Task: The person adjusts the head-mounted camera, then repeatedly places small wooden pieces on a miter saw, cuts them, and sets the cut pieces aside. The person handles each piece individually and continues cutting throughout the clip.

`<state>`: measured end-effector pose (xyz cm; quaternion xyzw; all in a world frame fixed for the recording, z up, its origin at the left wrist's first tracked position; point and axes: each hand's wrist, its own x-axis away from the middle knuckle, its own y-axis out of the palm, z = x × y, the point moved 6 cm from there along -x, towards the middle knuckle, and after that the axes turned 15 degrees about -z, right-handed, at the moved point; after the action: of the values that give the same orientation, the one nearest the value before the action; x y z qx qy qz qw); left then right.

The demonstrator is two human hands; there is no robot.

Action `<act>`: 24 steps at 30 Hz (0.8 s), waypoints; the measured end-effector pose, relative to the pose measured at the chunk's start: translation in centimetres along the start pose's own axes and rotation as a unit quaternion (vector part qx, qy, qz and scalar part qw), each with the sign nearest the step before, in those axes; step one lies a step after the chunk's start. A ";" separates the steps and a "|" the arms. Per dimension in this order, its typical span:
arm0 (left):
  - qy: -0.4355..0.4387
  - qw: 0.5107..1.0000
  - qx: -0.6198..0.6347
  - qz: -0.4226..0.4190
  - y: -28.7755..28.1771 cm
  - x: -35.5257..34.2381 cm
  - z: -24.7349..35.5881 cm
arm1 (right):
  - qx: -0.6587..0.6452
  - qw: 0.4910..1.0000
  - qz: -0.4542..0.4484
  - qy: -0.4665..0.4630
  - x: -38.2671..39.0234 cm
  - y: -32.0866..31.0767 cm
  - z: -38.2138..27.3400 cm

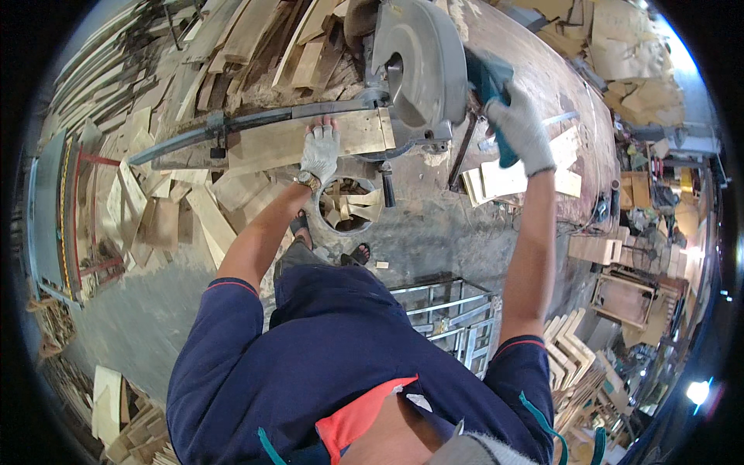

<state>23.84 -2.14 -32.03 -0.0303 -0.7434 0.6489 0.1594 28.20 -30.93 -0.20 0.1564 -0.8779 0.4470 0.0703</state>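
A pale wooden board lies lengthwise against the long metal fence of a mitre saw. My left hand, in a white work glove with bare fingertips, rests flat on the board, fingers stretched toward the fence. The board's right end is beside the saw's grey blade guard, where a narrow strip shows a line across the wood. My right hand, also gloved, is wrapped round the saw's teal handle, right of the guard. The blade itself is hidden by the guard.
Below the board stands a round bin of wood offcuts, close to my feet. Stacked boards fill the far left, and loose planks lie at left. More pale pieces lie beneath my right hand. A metal frame stands near my right side.
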 end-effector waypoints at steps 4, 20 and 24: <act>0.029 0.999 0.015 0.022 0.3 2.6 0.4 | -0.125 0.991 -0.037 0.006 -1.6 -3.2 -2.6; -0.003 0.785 0.619 -0.037 4.8 21.3 -6.5 | 0.008 0.987 0.103 0.123 -6.0 27.4 12.1; -0.157 0.817 0.529 -0.170 2.5 21.1 -10.2 | 0.054 0.993 0.087 0.060 -6.6 28.6 13.4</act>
<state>6.30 13.27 -29.23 0.2880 -0.2941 0.9006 0.1397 24.97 -24.62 -31.66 0.0555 -0.8568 0.5072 0.0750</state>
